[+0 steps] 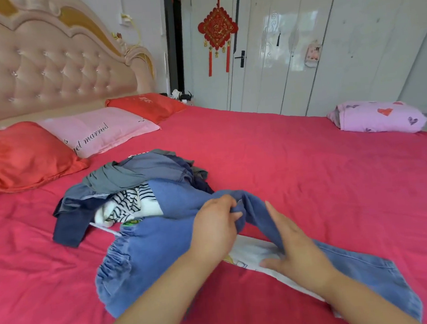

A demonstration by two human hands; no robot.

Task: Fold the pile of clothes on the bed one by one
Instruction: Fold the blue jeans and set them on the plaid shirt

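A bed [311,179] under a red-pink sheet fills the room I am watching. Nearest me lie the blue jeans [151,256], gathered waistband to the left, one leg running off to the lower right. My left hand [212,228] has its fingers curled round a raised fold of the other leg. My right hand [298,252] lies flat, fingers straight, pressing the near leg where it crosses a white garment [250,253] lying beneath the jeans. Whether that white piece is already folded I cannot tell.

Just beyond, touching the jeans, sits the pile of clothes [137,183]: grey and denim pieces and a striped top [131,201], all still crumpled. I see no finished stack anywhere on the sheet, so I judge the task barely begun — the jeans are only being laid out, and the pile remains.

Farther back are the pillows [97,130], a purple cushion [380,118] at the far edge, the tufted headboard [46,67] and a white wardrobe [301,52].
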